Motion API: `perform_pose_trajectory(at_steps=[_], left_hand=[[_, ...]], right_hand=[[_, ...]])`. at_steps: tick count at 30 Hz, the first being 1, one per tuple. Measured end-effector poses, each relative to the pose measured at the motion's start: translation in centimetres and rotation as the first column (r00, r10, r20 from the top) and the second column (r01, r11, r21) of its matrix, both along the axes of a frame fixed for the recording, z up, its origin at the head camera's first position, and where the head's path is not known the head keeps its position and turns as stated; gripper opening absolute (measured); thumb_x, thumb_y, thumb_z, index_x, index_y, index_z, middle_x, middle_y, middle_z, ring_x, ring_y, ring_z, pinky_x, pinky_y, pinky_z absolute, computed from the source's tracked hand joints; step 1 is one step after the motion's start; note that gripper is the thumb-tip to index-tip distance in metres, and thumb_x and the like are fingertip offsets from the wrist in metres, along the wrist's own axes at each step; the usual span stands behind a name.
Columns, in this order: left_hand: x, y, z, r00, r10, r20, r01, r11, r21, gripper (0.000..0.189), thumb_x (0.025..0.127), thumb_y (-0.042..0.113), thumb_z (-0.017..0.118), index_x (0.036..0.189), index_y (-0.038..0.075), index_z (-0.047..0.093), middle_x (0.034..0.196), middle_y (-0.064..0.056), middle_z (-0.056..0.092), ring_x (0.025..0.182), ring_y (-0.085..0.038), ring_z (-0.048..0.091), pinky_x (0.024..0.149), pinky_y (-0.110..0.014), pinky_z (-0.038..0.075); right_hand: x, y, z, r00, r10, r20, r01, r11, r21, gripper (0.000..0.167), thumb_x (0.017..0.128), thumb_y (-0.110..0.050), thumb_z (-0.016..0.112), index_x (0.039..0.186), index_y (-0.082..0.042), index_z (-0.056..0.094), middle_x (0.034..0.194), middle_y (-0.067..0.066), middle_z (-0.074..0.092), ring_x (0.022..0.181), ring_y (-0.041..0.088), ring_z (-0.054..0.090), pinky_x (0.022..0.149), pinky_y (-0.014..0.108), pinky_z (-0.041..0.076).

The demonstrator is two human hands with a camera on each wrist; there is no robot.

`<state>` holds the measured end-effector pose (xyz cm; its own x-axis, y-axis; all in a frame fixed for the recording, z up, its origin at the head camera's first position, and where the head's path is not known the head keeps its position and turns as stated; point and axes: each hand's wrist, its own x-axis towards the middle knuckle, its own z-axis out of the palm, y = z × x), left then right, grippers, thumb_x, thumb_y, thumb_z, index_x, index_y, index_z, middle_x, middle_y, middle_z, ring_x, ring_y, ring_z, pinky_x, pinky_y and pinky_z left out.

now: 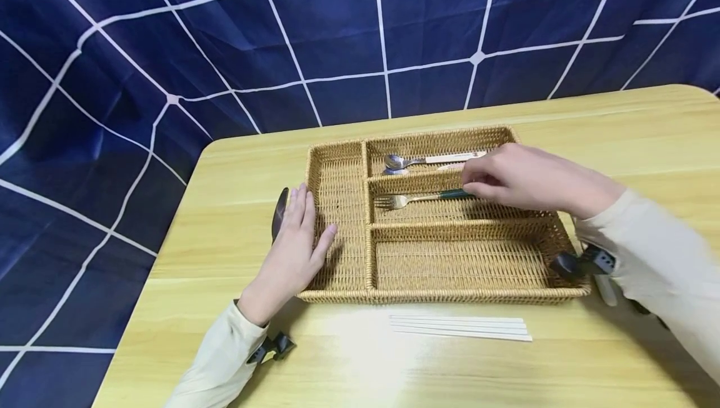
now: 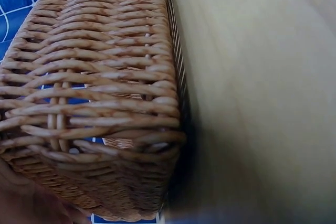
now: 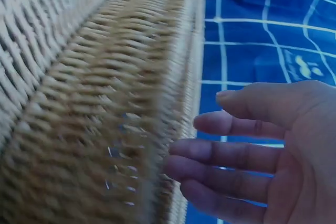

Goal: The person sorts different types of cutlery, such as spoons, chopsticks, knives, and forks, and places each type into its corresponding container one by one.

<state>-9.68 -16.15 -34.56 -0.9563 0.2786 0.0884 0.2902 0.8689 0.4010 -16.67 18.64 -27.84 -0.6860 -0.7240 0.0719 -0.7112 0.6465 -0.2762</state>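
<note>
A woven wicker cutlery tray [image 1: 368,258] with several compartments lies on the table. My left hand [image 1: 289,252] rests on its left rim, fingers extended and thumb spread inward. Over the middle compartment, my right hand [image 1: 500,177] hovers with loosely bent fingers; the right wrist view shows nothing between them. Below it in that compartment lies a fork [image 1: 416,200] with a dark green handle, its end hidden by the hand. In the back compartment is a spoon [image 1: 396,162] with a white handle, and another shiny piece of cutlery lies close by, partly hidden.
Several thin white sticks [image 1: 461,327], like chopsticks, lie in front of the tray. A black rounded object [image 1: 279,213] is partly hidden behind my left fingers. Beyond the table's back edge hangs a dark blue cloth [image 1: 337,33] with white lines.
</note>
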Motion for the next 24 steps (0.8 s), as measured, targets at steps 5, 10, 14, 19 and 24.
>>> perform_pose_trajectory(at_steps=[5, 10, 14, 19, 24], left_hand=[[0.0, -0.2, -0.1, 1.000, -0.006, -0.010, 0.006, 1.000, -0.003, 0.073, 0.104, 0.039, 0.039, 0.149, -0.012, 0.013, 0.159, -0.023, -0.002, 0.146, -0.036, -0.003, 0.118, -0.050, 0.009], [-0.1, -0.2, -0.1, 1.000, -0.013, -0.006, 0.013, 1.000, -0.017, 0.073, 0.103, 0.038, 0.041, 0.149, -0.012, 0.012, 0.158, -0.023, -0.003, 0.146, -0.034, -0.004, 0.118, -0.049, 0.009], [-0.1, -0.2, -0.1, 1.000, -0.018, 0.003, 0.018, 1.000, -0.016, 0.074, 0.103, 0.037, 0.042, 0.149, -0.012, 0.012, 0.158, -0.023, -0.003, 0.146, -0.033, -0.006, 0.118, -0.049, 0.008], [-0.1, -0.1, -0.1, 1.000, -0.020, -0.001, 0.020, 1.000, -0.023, 0.074, 0.103, 0.040, 0.040, 0.148, -0.012, 0.013, 0.158, -0.024, -0.003, 0.146, -0.036, -0.003, 0.118, -0.048, 0.008], [-0.1, -0.1, -0.1, 1.000, -0.023, -0.011, 0.023, 0.999, -0.025, 0.075, 0.103, 0.041, 0.039, 0.148, -0.013, 0.013, 0.158, -0.025, -0.001, 0.146, -0.039, 0.000, 0.118, -0.048, 0.009]], right_hand=[[1.0, 1.2, 0.5, 0.994, 0.032, 0.108, -0.023, 0.996, -0.084, 0.006, 0.093, -0.014, 0.064, 0.093, -0.019, 0.067, 0.077, -0.015, 0.060, 0.063, -0.001, 0.050, 0.058, 0.023, 0.047], [1.8, 1.7, 0.4, 0.951, 0.073, 0.300, -0.005, 0.976, -0.220, 0.010, 0.095, -0.012, 0.062, 0.096, -0.020, 0.067, 0.084, -0.014, 0.066, 0.076, 0.004, 0.061, 0.071, 0.023, 0.054], [1.9, 2.4, 0.2, 0.927, 0.097, 0.363, 0.004, 0.963, -0.269, 0.015, 0.095, -0.007, 0.060, 0.093, -0.021, 0.066, 0.085, -0.012, 0.065, 0.078, 0.008, 0.061, 0.071, 0.022, 0.052], [2.5, 4.3, 0.2, 0.952, 0.011, 0.307, 0.059, 0.974, -0.220, 0.017, 0.093, -0.006, 0.062, 0.094, -0.023, 0.066, 0.085, -0.013, 0.064, 0.078, 0.006, 0.060, 0.070, 0.017, 0.050], [3.8, 6.6, 0.4, 0.973, -0.161, 0.163, 0.179, 0.978, -0.107, 0.015, 0.092, -0.010, 0.066, 0.092, -0.025, 0.066, 0.079, -0.017, 0.062, 0.069, 0.000, 0.055, 0.060, 0.019, 0.046]])
